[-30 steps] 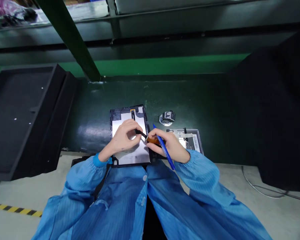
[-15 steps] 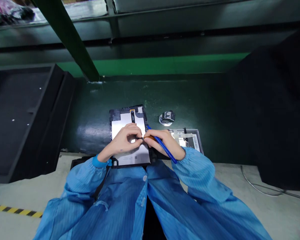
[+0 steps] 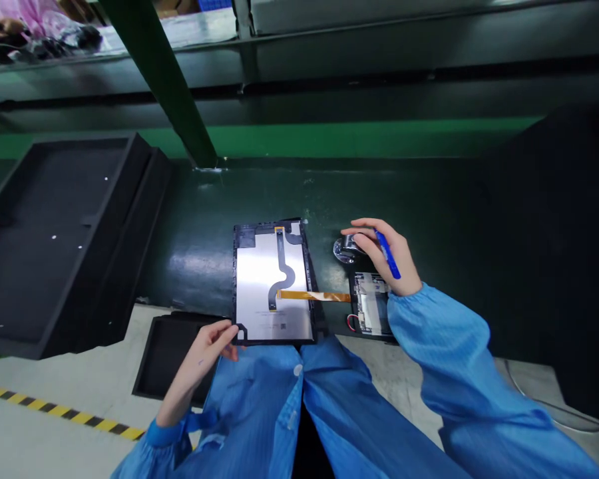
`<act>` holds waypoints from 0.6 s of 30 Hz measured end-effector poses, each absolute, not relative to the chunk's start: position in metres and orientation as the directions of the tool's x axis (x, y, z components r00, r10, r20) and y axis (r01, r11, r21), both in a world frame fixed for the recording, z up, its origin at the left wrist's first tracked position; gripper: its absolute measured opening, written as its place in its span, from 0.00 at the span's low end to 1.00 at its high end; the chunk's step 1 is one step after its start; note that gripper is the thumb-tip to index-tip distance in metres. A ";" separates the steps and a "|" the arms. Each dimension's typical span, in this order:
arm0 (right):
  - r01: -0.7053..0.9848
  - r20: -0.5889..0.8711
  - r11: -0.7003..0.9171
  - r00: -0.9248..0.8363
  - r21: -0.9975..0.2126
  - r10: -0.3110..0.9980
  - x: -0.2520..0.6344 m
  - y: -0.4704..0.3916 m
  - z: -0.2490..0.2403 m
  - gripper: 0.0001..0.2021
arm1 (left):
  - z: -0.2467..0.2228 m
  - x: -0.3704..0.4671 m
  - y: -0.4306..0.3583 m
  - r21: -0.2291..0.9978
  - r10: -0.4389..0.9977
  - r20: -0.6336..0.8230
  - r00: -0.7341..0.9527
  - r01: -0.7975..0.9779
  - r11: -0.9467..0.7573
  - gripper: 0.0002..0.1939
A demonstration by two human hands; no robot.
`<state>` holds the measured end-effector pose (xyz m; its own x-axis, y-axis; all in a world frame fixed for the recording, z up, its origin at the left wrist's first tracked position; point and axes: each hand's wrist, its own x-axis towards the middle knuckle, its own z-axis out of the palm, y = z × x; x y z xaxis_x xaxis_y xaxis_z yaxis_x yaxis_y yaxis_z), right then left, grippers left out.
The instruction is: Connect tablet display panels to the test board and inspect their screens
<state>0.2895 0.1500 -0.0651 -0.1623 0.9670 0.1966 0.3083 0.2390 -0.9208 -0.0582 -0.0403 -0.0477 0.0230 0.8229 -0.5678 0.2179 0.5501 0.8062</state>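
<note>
A tablet display panel point(image 3: 252, 279) lies back side up at the table's front edge. A dark S-shaped ribbon cable point(image 3: 281, 253) runs down it. An orange flex cable point(image 3: 324, 297) leads from that ribbon's lower end to a small opened electronic device point(image 3: 372, 303) on the right. My left hand point(image 3: 214, 342) pinches the panel's lower left corner. A blue pen point(image 3: 387, 254) is tucked in my right hand point(image 3: 392, 256). The fingers of that hand reach over a shiny metal piece on a round base point(image 3: 344, 251), partly covering it.
Stacked black trays point(image 3: 60, 246) stand at the left. Another black tray point(image 3: 152, 359) sits low beside my lap. A green post point(image 3: 164, 86) rises at the table's back, and a large dark shape point(image 3: 554, 233) fills the right side.
My hands have parted from the panel's middle. The left has gone down to its corner, the right over to the metal piece. The orange cable now shows stretched between panel and device.
</note>
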 end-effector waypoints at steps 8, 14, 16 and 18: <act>0.152 0.073 0.087 -0.095 -0.985 0.993 0.278 0.152 -0.062 0.14 | -0.022 -0.069 -0.035 0.787 0.773 -0.616 -0.150 -0.089 0.610 0.24; 0.165 0.085 0.107 -0.133 -0.980 0.987 0.279 0.154 -0.062 0.15 | 0.037 -0.066 0.036 0.830 0.841 -0.539 -0.039 -0.193 0.523 0.26; 0.178 0.104 0.130 -0.149 -0.975 0.983 0.280 0.154 -0.063 0.15 | 0.057 -0.050 0.084 0.885 0.899 -0.437 -0.013 -0.184 0.427 0.16; 0.185 0.127 0.155 -0.158 -0.970 0.979 0.280 0.155 -0.063 0.14 | 0.069 -0.028 0.139 0.912 0.940 -0.333 -0.069 -0.276 0.303 0.07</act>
